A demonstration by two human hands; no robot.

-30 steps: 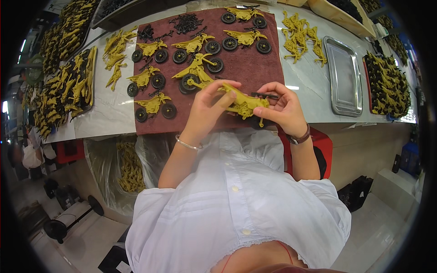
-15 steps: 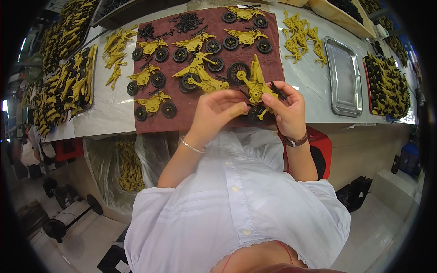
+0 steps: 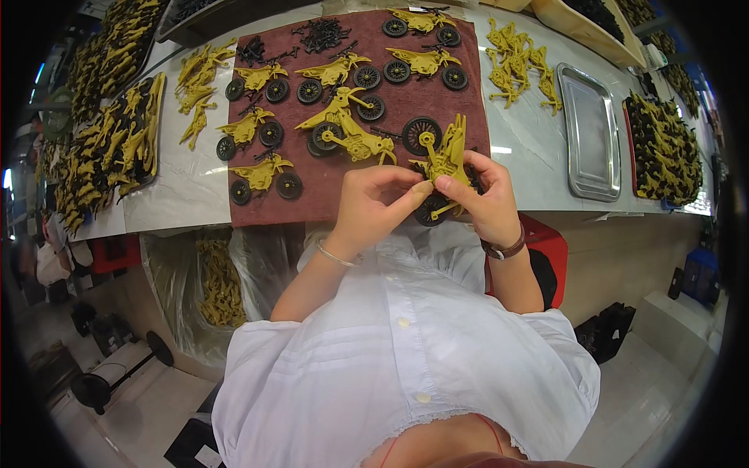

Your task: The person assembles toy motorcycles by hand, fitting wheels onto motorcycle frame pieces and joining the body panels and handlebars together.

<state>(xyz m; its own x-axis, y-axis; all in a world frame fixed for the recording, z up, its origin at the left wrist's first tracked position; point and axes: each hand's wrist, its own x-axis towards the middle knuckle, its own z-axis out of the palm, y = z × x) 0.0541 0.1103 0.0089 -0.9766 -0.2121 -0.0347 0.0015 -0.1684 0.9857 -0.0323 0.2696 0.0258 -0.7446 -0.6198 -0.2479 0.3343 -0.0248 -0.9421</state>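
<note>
Both my hands hold a yellow toy motorcycle [image 3: 449, 158] with black wheels, tilted upright over the front edge of the dark red cloth [image 3: 324, 199]. My left hand [image 3: 376, 201] pinches its lower side with thumb and fingertips, near the lower wheel [image 3: 431, 210]. My right hand [image 3: 491, 196] is closed round the other side, thumb on the yellow body, fingers behind it. Whatever small part lies between the thumbs is too hidden to tell. Just left of it on the cloth, a yellow motorcycle body [image 3: 363, 145] lies by black wheels.
Several yellow toy motorcycles [image 3: 331, 72] and a heap of small black parts [image 3: 321, 36] lie on the cloth. Loose yellow parts [image 3: 511, 58] flank it. A metal tray [image 3: 573, 183] sits to the right, filled trays [image 3: 663, 148] at both sides. Below hangs a plastic bag [image 3: 261, 269].
The toy motorcycle has turned and shifted slightly, its upper end now lower and further right. My left thumb has moved in against it, closer to my right thumb.
</note>
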